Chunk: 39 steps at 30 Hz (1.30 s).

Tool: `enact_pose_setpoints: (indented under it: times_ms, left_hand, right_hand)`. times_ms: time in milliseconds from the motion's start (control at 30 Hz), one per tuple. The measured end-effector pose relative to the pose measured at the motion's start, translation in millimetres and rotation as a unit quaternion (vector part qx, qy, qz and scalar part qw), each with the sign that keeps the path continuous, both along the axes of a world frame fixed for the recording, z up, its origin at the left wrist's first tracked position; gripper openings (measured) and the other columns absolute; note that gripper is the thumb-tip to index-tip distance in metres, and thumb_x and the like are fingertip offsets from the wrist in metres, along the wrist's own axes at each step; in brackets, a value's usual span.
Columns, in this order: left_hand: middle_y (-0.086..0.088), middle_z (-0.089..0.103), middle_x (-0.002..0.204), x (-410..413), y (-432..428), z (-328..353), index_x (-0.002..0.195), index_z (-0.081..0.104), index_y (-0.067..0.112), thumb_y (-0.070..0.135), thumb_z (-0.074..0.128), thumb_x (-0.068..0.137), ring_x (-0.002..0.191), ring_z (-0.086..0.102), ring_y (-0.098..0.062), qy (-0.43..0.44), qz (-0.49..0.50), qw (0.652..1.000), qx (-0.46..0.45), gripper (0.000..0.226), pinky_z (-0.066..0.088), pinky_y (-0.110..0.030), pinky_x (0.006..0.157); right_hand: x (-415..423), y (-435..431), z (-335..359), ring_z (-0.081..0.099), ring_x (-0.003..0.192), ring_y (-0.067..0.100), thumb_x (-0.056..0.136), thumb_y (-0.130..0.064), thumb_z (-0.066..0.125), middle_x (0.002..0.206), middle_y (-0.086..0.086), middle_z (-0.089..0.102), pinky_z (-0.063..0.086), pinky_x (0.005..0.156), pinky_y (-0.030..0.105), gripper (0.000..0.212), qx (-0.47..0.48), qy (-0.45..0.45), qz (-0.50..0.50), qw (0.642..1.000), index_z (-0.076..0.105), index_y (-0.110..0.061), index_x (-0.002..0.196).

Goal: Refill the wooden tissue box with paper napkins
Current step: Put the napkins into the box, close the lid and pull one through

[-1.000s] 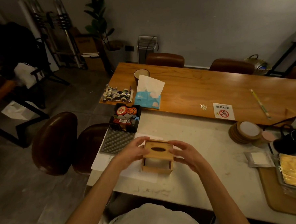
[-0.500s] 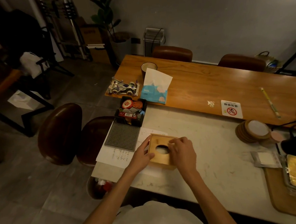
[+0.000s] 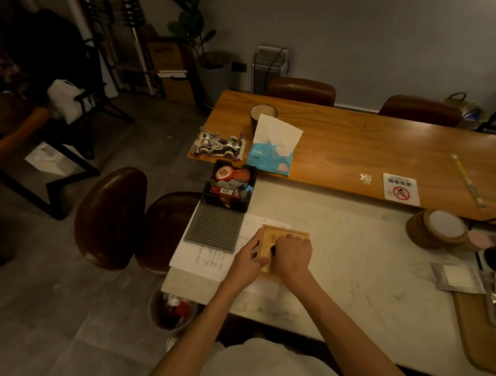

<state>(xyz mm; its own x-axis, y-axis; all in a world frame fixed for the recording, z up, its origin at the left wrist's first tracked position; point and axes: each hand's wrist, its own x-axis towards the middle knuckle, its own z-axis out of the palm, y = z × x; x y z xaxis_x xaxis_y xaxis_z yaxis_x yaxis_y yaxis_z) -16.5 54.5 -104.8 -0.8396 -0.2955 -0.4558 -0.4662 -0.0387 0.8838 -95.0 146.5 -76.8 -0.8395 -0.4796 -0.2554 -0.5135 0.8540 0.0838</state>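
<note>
The wooden tissue box [image 3: 278, 235] stands on the pale table [image 3: 352, 250], on a sheet of paper. My left hand [image 3: 248, 262] grips its left side with the thumb on the front edge. My right hand [image 3: 293, 255] lies curled on the lid, fingers covering most of the dark oval slot. On the wooden table beyond, a blue pack of paper napkins [image 3: 270, 157] has one white napkin sticking up from it.
A grey studded mat [image 3: 214, 229] and a black tray of small items [image 3: 229, 184] lie left of the box. A toy car [image 3: 219, 144], a cup [image 3: 263, 115], stacked coasters [image 3: 437, 229] and brown chairs [image 3: 110, 218] are around. A bin [image 3: 173, 310] stands below the table edge.
The box went from being held up tilted, with its open side showing, to standing on the table. My right hand slid over the lid and now covers the slot.
</note>
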Motion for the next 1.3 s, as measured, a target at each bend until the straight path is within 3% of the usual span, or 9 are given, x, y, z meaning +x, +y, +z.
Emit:
enact_pose_setpoints:
  times_ms: [167,300,467,567,700,833,933,1133,1300]
  left_hand:
    - [0.014,0.047,0.134,-0.4,0.1,-3.7,0.153,0.026,0.023,-0.012,0.053,0.090,0.129,0.045,-0.010,-0.003,-0.006,1.000,-0.001,0.077,0.043,-0.027,0.103]
    - [0.009,0.045,0.145,1.1,0.0,-5.5,0.152,0.027,0.030,-0.008,0.056,0.089,0.135,0.044,-0.015,-0.010,-0.003,1.000,-0.004,0.079,0.042,-0.040,0.110]
    - [0.003,0.044,0.149,1.6,2.2,-4.0,0.151,0.029,0.032,-0.006,0.057,0.088,0.135,0.046,-0.018,-0.004,0.012,1.000,-0.009,0.079,0.043,-0.046,0.109]
    - [0.002,0.043,0.150,0.7,2.9,-3.2,0.152,0.027,0.031,-0.006,0.056,0.089,0.135,0.045,-0.018,-0.004,0.013,1.000,-0.021,0.079,0.042,-0.043,0.109]
    - [0.004,0.033,0.151,-1.8,3.3,-0.3,0.152,0.021,0.032,-0.006,0.054,0.089,0.138,0.037,-0.018,0.000,-0.014,0.998,-0.061,0.081,0.037,-0.041,0.113]
    - [-0.002,0.012,0.160,-8.5,6.2,1.9,0.131,0.047,0.031,-0.005,0.053,0.089,0.148,0.016,-0.021,0.005,-0.095,0.971,-0.219,0.056,0.026,-0.028,0.112]
    - [-0.006,0.003,0.163,-15.7,6.7,4.8,0.111,0.064,0.022,0.015,0.049,0.098,0.151,0.002,-0.024,0.006,-0.130,0.950,-0.282,0.021,0.019,-0.043,0.120]
    - [-0.008,0.000,0.164,-35.1,4.2,16.1,0.099,0.069,0.017,0.024,0.058,0.094,0.150,-0.012,-0.025,-0.010,-0.213,0.914,-0.345,0.014,0.013,-0.044,0.119]
    - [-0.006,0.002,0.164,-40.3,3.5,19.0,0.088,0.061,0.019,0.014,0.059,0.092,0.150,-0.012,-0.023,-0.010,-0.217,0.927,-0.307,0.007,0.008,-0.046,0.119]
  right_hand:
    - [-1.7,2.0,2.4,0.066,0.096,0.020,0.098,-0.026,0.044,0.104,0.000,0.070,0.040,0.081,0.029,0.023,-0.014,-0.003,-0.008,1.000,0.067,-0.021,0.097]
    - [-4.3,6.7,2.8,0.068,0.091,0.021,0.097,-0.030,0.047,0.099,0.001,0.072,0.039,0.074,0.027,0.025,-0.033,-0.020,-0.010,0.999,0.069,-0.020,0.091]
    - [-13.8,30.7,-1.3,0.069,0.088,0.019,0.092,-0.035,0.056,0.100,-0.005,0.072,0.047,0.068,0.027,0.021,-0.110,-0.068,-0.029,0.991,0.073,-0.027,0.100]
    - [-3.9,53.9,-1.6,0.066,0.086,0.017,0.091,-0.033,0.059,0.101,-0.007,0.068,0.049,0.068,0.027,0.017,-0.175,-0.046,-0.037,0.983,0.070,-0.029,0.102]
    - [17.6,69.6,-13.9,0.058,0.070,0.010,0.088,-0.029,0.065,0.088,-0.008,0.065,0.045,0.056,0.023,0.010,-0.280,-0.018,-0.044,0.959,0.070,-0.026,0.097]
    - [27.0,72.3,-22.7,0.053,0.061,0.007,0.083,-0.022,0.071,0.077,-0.010,0.062,0.039,0.048,0.020,0.008,-0.330,0.031,-0.042,0.943,0.071,-0.027,0.090]
    - [29.9,74.1,-26.7,0.052,0.058,0.009,0.083,-0.021,0.073,0.074,-0.008,0.061,0.039,0.045,0.022,0.010,-0.340,0.056,-0.034,0.938,0.071,-0.025,0.091]
    - [29.6,75.6,-30.6,0.052,0.059,0.008,0.084,-0.024,0.072,0.075,-0.009,0.062,0.033,0.048,0.017,0.007,-0.337,0.069,-0.022,0.939,0.071,-0.025,0.091]
    - [28.1,75.8,-33.3,0.051,0.064,0.008,0.086,-0.024,0.070,0.079,-0.008,0.060,0.035,0.052,0.018,0.008,-0.353,0.046,-0.033,0.934,0.070,-0.023,0.093]
